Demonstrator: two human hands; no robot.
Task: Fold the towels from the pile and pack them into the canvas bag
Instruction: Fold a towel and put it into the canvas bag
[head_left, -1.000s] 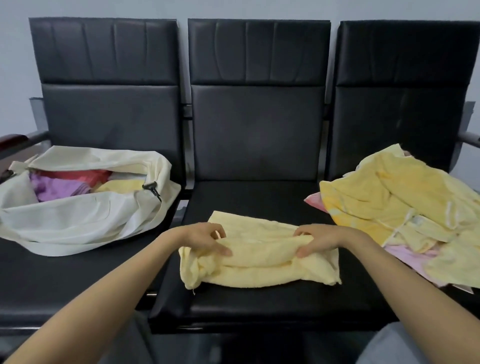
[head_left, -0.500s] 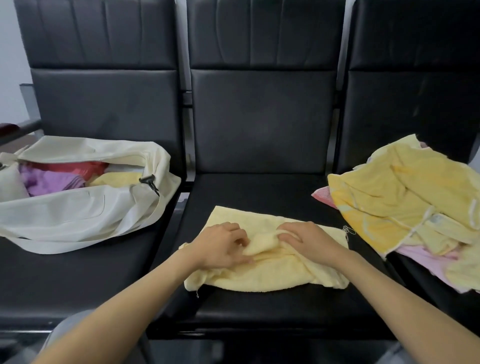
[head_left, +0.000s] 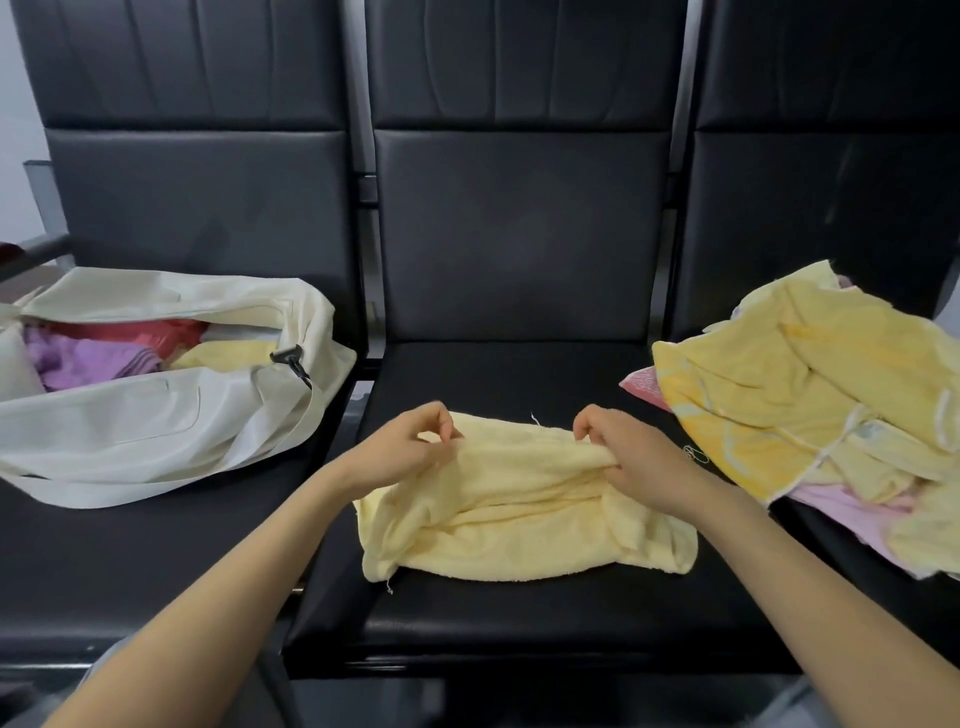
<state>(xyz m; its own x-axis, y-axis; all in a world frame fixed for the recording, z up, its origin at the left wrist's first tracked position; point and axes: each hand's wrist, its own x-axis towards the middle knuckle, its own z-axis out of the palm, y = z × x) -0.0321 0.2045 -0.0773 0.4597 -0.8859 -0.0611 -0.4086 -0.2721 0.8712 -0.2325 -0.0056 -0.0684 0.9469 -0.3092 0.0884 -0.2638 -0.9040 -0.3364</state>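
A pale yellow towel (head_left: 519, 514) lies bunched on the middle black seat (head_left: 519, 618). My left hand (head_left: 405, 447) pinches its far edge on the left. My right hand (head_left: 628, 457) grips a raised fold of it on the right. The cream canvas bag (head_left: 130, 421) lies open on the left seat, with purple, red and yellow towels inside. The pile of towels (head_left: 810, 395), mostly yellow over pink, covers the right seat.
Three joined black padded chairs with tall backs (head_left: 519, 223) carry everything. A black clip (head_left: 291, 358) hangs at the bag's mouth and its strap trails toward the seat gap. A metal armrest (head_left: 36, 254) sticks out at far left.
Both hands have moved apart along the towel's far edge from the bunched centre, lifting a fold. The view has shifted closer and lower.
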